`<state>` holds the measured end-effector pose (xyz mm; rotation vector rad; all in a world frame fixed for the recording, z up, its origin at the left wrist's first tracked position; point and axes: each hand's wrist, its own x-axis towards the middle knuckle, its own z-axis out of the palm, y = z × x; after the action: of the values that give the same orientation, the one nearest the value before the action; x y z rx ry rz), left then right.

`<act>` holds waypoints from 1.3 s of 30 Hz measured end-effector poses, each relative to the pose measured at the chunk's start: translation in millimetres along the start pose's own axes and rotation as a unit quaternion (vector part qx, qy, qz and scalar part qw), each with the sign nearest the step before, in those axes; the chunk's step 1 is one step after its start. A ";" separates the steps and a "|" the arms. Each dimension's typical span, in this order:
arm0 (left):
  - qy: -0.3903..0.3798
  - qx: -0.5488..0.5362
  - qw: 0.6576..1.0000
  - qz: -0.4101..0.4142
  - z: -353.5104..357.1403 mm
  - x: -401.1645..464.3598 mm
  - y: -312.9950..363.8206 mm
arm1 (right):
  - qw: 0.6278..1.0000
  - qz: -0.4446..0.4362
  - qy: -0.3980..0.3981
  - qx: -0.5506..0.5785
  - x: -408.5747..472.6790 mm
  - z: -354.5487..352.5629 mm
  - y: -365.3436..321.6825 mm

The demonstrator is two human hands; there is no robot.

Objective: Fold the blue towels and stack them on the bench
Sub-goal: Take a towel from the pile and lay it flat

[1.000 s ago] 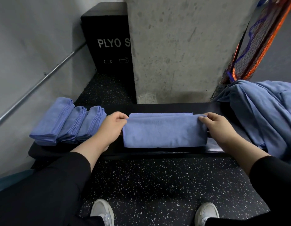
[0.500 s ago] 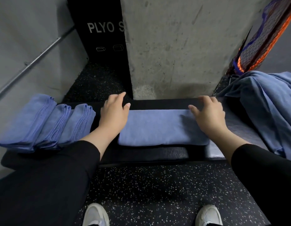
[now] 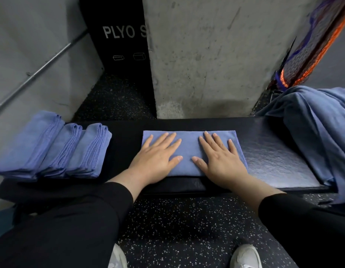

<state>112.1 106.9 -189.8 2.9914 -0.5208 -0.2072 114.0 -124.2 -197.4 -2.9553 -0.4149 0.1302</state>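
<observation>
both hands, the left hand [image 3: 155, 158] and the right hand [image 3: 221, 161], lie flat with fingers spread on a folded soft blue towel [image 3: 189, 144] mid black padded bench [image 3: 274, 157]. three folded blue towels [image 3: 57, 149] sit at its left end. a heap of loose blue towels [image 3: 320, 130] on the right is not folded yet.

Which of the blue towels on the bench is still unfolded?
The heap of blue cloth at the bench's right end, loose and draped over the edge. The towel under both hands and the three at left are folded.
</observation>
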 end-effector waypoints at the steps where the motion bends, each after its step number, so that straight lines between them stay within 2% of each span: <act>1: -0.002 0.002 1.000 0.004 0.1 0.1 -1.3 | 1.000 -0.008 -0.004 -0.009 0.2 -0.3 3.3; 5: -0.009 -0.012 1.000 -0.005 -1.1 3.6 -2.7 | 1.000 -0.023 0.000 -0.013 -0.6 -0.5 6.6; 10: 0.031 -0.034 0.999 -0.023 -6.6 8.4 -7.2 | 1.000 -0.028 -0.008 0.010 1.5 -12.4 3.6; 14: 0.012 -0.039 0.998 -0.040 -3.3 6.9 -9.7 | 0.990 -0.095 0.105 0.007 -0.3 -21.7 -19.9; 18: 0.026 -0.028 0.996 -0.079 -5.2 2.7 -10.1 | 0.994 -0.091 0.053 -0.015 -6.6 -16.6 -47.8; 21: 0.038 0.003 0.995 -0.087 -8.6 -7.1 -13.9 | 0.995 -0.052 0.062 -0.051 -2.7 -15.4 -45.3; 24: 0.065 0.043 0.996 -0.037 -8.6 -25.3 -20.6 | 0.995 -0.007 0.068 -0.067 7.4 -18.7 -30.0; 28: 0.067 0.011 0.994 0.080 -3.7 -55.7 -27.5 | 0.998 0.000 0.041 -0.054 9.4 -18.9 -9.1; 30: 0.067 -0.017 0.993 0.092 -1.4 -67.6 -32.0 | 0.998 -0.033 0.050 -0.035 4.8 -17.8 -4.1; 33: 0.076 -0.038 0.993 0.084 1.3 -79.5 -41.6 | 0.984 -0.135 0.117 0.000 -9.5 -21.6 -1.3; 34: 0.083 -0.039 0.992 0.083 1.0 -81.9 -44.4 | 0.978 -0.173 0.116 0.019 -15.6 -23.5 -0.7; 37: 0.090 -0.048 0.992 0.068 -2.2 -86.4 -49.2 | 0.964 -0.263 0.032 0.010 -36.4 -22.1 -1.9; 39: 0.092 -0.050 0.992 0.066 -4.6 -87.5 -49.1 | 0.961 -0.272 -0.012 -0.039 -47.8 -18.0 -5.1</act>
<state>47.4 183.2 -180.9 2.8275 -0.6612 0.0513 68.8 -135.2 -175.8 -2.7880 -1.2330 0.0825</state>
